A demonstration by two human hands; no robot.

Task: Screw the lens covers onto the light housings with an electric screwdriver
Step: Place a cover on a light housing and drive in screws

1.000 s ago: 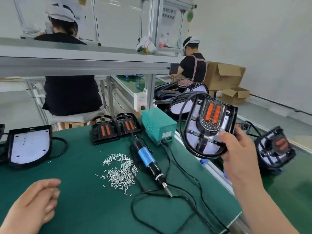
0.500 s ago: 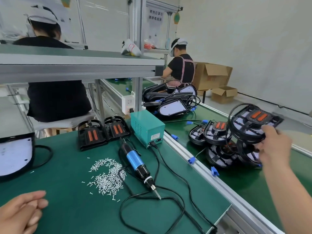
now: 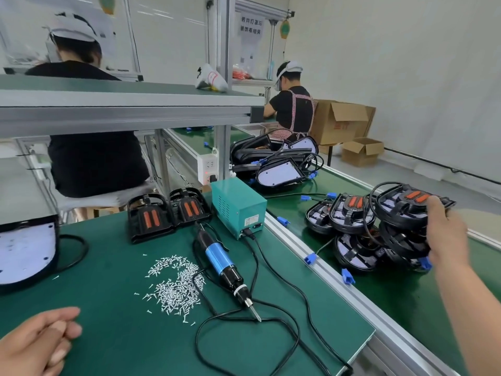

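Observation:
My right hand (image 3: 444,234) reaches out over the conveyor belt and grips a black light housing (image 3: 404,206) with orange inserts, resting it on top of a pile of similar housings (image 3: 352,226). My left hand (image 3: 35,343) lies loosely curled on the green bench at the lower left, holding nothing. The electric screwdriver (image 3: 222,263), blue and black, lies on the bench with its tip toward me. A heap of small silver screws (image 3: 176,283) is spread to its left. Two housings with orange inserts (image 3: 165,215) stand at the back of the bench. A white-faced housing (image 3: 24,253) lies at the far left.
A teal power box (image 3: 238,204) sits behind the screwdriver, its black cables (image 3: 271,321) looping across the bench front. More housings (image 3: 279,164) are stacked farther up the belt. Two people sit with their backs to me. Cardboard boxes (image 3: 341,123) stand by the wall.
My right hand has carried the housing from in front of me out to the right and lowered it onto the pile on the belt. My left hand stays on the bench.

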